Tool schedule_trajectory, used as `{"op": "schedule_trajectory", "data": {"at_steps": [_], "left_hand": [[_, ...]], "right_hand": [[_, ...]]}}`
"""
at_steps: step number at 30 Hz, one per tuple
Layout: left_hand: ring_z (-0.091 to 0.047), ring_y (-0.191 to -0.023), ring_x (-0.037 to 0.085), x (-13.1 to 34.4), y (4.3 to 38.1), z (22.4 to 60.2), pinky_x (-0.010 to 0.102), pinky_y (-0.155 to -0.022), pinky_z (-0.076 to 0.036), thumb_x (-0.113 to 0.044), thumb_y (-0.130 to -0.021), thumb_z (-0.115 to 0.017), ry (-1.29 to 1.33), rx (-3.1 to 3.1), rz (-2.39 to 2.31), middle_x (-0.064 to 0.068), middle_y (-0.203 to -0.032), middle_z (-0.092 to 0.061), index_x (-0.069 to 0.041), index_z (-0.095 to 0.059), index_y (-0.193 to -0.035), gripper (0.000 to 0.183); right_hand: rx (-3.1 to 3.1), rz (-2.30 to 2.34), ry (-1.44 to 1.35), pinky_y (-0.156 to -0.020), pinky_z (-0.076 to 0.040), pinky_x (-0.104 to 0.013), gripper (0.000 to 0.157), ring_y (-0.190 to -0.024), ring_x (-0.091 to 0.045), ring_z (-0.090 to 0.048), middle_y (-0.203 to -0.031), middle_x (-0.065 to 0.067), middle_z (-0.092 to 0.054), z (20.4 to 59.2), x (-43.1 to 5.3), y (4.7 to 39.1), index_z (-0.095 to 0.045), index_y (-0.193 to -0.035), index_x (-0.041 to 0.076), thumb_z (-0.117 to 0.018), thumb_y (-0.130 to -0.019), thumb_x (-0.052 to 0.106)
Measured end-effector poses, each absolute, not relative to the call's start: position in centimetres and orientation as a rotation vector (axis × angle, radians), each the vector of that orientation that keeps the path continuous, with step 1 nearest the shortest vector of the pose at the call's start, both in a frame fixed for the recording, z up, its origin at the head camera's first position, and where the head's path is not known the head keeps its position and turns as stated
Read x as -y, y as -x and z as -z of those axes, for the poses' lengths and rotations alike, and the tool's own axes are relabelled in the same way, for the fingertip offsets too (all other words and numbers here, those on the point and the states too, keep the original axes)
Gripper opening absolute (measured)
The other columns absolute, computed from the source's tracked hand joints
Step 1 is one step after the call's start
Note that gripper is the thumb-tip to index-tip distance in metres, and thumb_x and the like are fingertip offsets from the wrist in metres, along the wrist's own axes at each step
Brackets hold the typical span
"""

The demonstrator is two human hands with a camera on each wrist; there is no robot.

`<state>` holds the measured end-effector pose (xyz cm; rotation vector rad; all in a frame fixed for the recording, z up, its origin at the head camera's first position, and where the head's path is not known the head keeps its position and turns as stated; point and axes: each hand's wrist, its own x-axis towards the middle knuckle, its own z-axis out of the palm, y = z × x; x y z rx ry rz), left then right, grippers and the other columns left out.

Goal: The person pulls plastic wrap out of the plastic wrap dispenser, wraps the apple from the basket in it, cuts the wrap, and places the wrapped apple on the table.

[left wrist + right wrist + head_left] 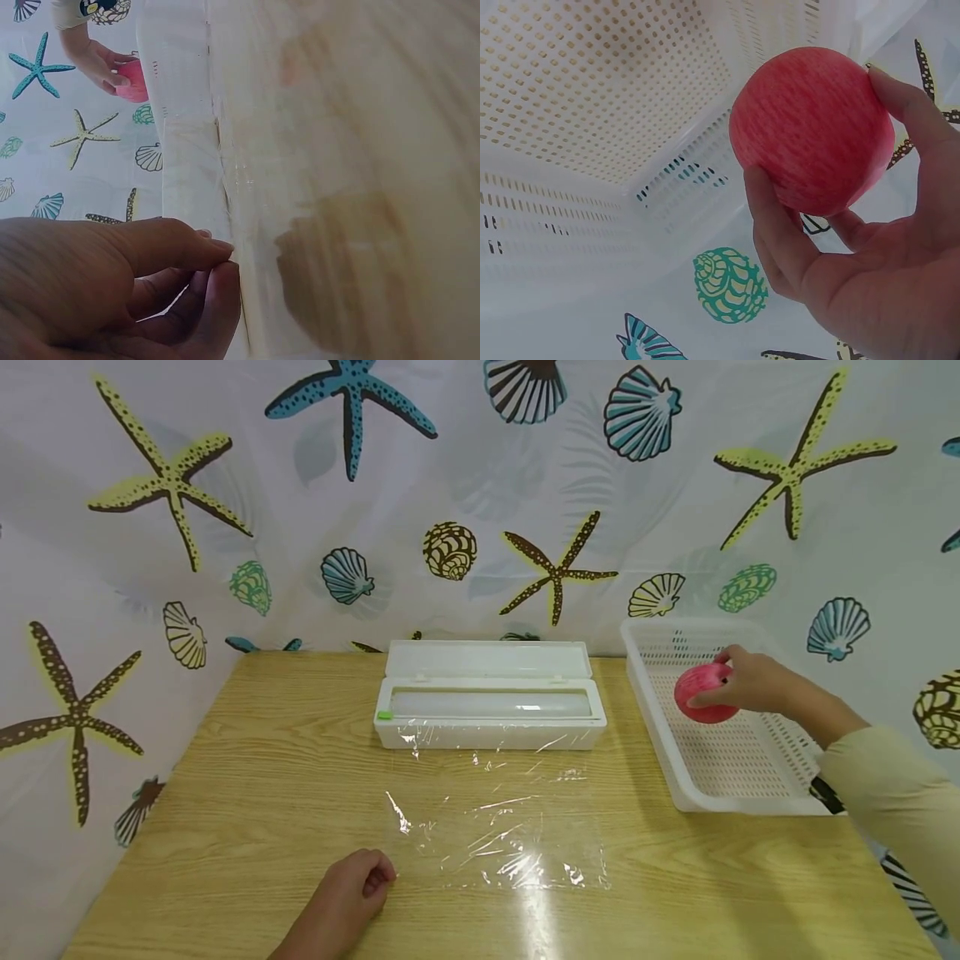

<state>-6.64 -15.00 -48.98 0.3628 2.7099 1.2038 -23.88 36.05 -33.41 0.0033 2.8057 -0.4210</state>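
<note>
My right hand (753,683) grips a red apple (705,693) above the white perforated basket (660,752). In the right wrist view, thumb and fingers curl round the apple (810,131), with the basket's holed floor beyond it. A sheet of clear cling film (495,827) lies over the wooden table, drawn out from a white wrap dispenser (491,735). At the sheet's near left corner, my left hand (348,889) pinches the film between thumb and forefinger. The left wrist view shows the thumb and forefinger of the left hand (150,277) meeting at the film's edge.
The dispenser's lid (487,660) stands open at the back, showing the film roll (491,703) inside, with a small green piece (385,715) at its left front. Behind the wooden table (247,793) hangs a cloth (465,468) printed with starfish and shells.
</note>
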Motion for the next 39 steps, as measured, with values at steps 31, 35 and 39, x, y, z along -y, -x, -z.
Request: {"op": "schedule_trajectory", "data": {"at_steps": [31, 35, 39], "left_hand": [[-0.046, -0.066, 0.002, 15.0, 6.5, 48.8, 0.02, -0.059, -0.045, 0.008, -0.078, -0.064, -0.376, -2.722, -1.184, -0.005, -0.075, -0.054, -0.009, -0.061, -0.079, 0.018], [-0.047, -0.066, 0.003, 14.9, 6.5, 48.7, 0.02, -0.059, -0.045, 0.009, -0.078, -0.064, -0.389, -2.721, -1.196, -0.005, -0.075, -0.054, -0.009, -0.061, -0.079, 0.018], [-0.047, -0.066, 0.003, 14.9, 6.5, 48.7, 0.02, -0.058, -0.045, 0.01, -0.077, -0.063, -0.413, -2.737, -1.207, -0.005, -0.074, -0.053, -0.009, -0.06, -0.078, 0.019]], "right_hand": [[-2.813, 0.531, 0.411, -0.06, -0.054, -0.033, 0.077, -0.092, -0.032, -0.053, -0.104, -0.019, -0.051, 30.2, -26.3, 19.2, -0.041, -0.118, 0.0, -0.084, -0.063, 0.033], [-2.8, 0.499, 0.43, -0.059, -0.054, -0.032, 0.076, -0.089, -0.03, -0.054, -0.103, -0.019, -0.05, 30.7, -24.9, 18.6, -0.043, -0.117, 0.002, -0.084, -0.063, 0.035], [-2.784, 0.478, 0.464, -0.06, -0.054, -0.031, 0.075, -0.088, -0.029, -0.055, -0.101, -0.017, -0.051, 31.4, -23.6, 18.3, -0.044, -0.117, 0.003, -0.084, -0.063, 0.035]]}}
